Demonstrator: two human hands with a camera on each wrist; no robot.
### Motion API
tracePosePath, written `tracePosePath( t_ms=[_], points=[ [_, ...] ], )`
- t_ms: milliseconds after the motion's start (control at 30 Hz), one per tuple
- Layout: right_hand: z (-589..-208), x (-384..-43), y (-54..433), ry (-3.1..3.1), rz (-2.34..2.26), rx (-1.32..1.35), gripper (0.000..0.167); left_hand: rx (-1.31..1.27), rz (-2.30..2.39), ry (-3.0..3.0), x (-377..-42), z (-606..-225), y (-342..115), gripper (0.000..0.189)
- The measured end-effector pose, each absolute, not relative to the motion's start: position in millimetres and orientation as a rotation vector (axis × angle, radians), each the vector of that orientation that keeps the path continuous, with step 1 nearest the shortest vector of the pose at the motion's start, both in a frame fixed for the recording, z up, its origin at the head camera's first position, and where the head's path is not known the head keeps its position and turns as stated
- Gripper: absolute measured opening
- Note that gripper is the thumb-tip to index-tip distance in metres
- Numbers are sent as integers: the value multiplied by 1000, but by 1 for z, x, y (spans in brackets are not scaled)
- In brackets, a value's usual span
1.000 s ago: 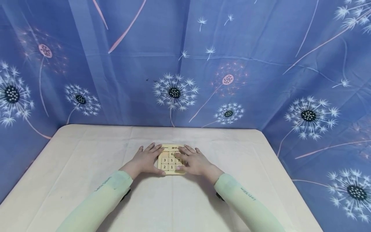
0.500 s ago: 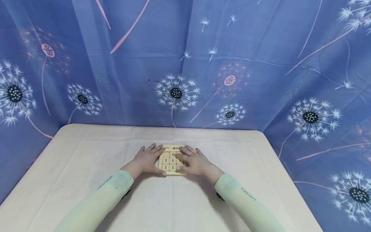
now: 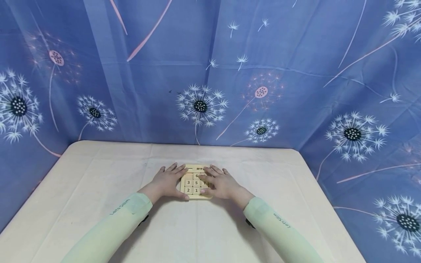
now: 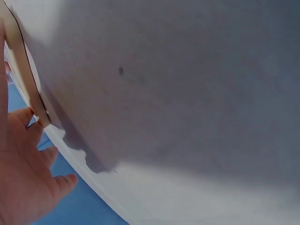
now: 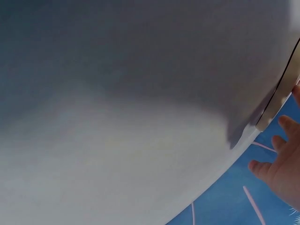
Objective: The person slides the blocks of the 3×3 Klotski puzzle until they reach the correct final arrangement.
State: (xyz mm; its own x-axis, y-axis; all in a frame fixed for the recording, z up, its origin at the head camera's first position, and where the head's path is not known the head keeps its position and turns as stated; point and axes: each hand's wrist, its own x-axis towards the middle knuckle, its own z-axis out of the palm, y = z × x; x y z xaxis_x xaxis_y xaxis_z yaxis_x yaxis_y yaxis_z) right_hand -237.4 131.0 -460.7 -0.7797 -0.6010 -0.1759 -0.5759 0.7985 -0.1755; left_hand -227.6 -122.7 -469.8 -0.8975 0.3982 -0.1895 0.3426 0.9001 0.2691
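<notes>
A yellow number slide puzzle lies flat on the table, its tiles 6, 3, 5, 7, 2 and 1 showing. An unfilled slot is at its upper left; the right hand hides part of the right column. My left hand holds the puzzle's left side, thumb at the bottom corner and forefinger near the top. From the right, my right hand reaches over it, with thumb and forefinger on the tiles and other fingers spread by the top edge. In the left wrist view, fingertips meet the side of the puzzle.
A pale cloth covers the table. Behind it and along both sides hangs a blue curtain with dandelion prints. Light green sleeves cover both forearms, and a dark band shows under each wrist.
The head view has shifted very slightly. Both hands and the puzzle's visible tiles keep their places.
</notes>
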Motion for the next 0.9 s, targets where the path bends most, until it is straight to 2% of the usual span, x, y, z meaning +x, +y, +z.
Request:
tracePosePath(
  t_ms=[900],
  points=[
    [-460,-240,121,2752,-174,-968,63,582,339,2814,-227,-467,-123,116]
  ],
)
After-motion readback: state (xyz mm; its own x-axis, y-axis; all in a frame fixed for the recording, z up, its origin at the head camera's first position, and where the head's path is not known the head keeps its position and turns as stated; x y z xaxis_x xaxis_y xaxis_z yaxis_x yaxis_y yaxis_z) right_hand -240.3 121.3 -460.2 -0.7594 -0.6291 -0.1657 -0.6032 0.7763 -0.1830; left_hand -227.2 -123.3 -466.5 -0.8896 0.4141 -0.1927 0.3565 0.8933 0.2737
